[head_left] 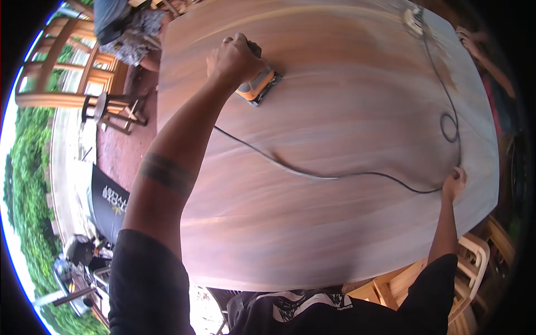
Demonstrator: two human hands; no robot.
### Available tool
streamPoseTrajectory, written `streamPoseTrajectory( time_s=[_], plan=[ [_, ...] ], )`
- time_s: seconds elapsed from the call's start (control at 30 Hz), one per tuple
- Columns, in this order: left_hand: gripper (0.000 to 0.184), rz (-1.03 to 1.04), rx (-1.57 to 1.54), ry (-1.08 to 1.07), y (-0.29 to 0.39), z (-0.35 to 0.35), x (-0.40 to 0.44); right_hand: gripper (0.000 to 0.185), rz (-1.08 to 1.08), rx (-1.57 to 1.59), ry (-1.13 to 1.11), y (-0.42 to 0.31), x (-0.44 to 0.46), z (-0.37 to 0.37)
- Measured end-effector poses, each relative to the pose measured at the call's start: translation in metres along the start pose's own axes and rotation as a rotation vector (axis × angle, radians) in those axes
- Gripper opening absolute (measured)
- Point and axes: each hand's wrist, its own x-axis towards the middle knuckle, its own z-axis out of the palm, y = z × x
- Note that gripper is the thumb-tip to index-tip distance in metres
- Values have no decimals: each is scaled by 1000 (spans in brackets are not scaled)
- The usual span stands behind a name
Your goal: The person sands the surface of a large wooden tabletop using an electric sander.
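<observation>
My left hand (234, 58) is wrapped round the top of an orange and black power sander (259, 86), whose flat pad rests on a large wooden panel (312, 234) near its upper left. From beneath my left forearm, a dark cable (329, 177) runs across the panel to the right. Near the right edge, my right hand (455, 184) has its fingers curled on this cable. Beyond that hand the cable (448, 127) makes a small loop and goes on up the panel.
Another person's hand (470, 42) is at the upper right edge, near a pale tool (414, 21) on the panel. A seated person (129, 34) is at the upper left. A wooden stool (114, 110) stands left of the panel; chair frames (473, 251) are at the lower right.
</observation>
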Motion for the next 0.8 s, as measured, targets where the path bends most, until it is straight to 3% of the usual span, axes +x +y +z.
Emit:
streamPoseTrajectory(
  time_s=[0.17,0.33,0.57,0.6,0.67,0.7,0.8],
  plan=[
    [70,-135,11,85,-79,-2,-14,14,200,44,-76,-22,1,-9],
    [79,-280,45,78,-135,-18,-33,18,-85,128,-124,-21,2,-16],
    [77,-561,83,7,-221,-27,-33,38,-431,220,-362,-77,2,-40],
    [74,-579,30,90,-238,-22,-36,40,-472,213,-387,-79,1,-41],
    [68,-686,-39,35,-267,-20,-33,39,-465,234,-422,-84,1,-45],
    [64,-568,-83,67,-291,-15,-34,39,-454,241,-437,-86,0,-47],
    [60,-667,-7,81,-299,-15,-31,28,-332,286,-390,-82,-2,-42]
  ],
)
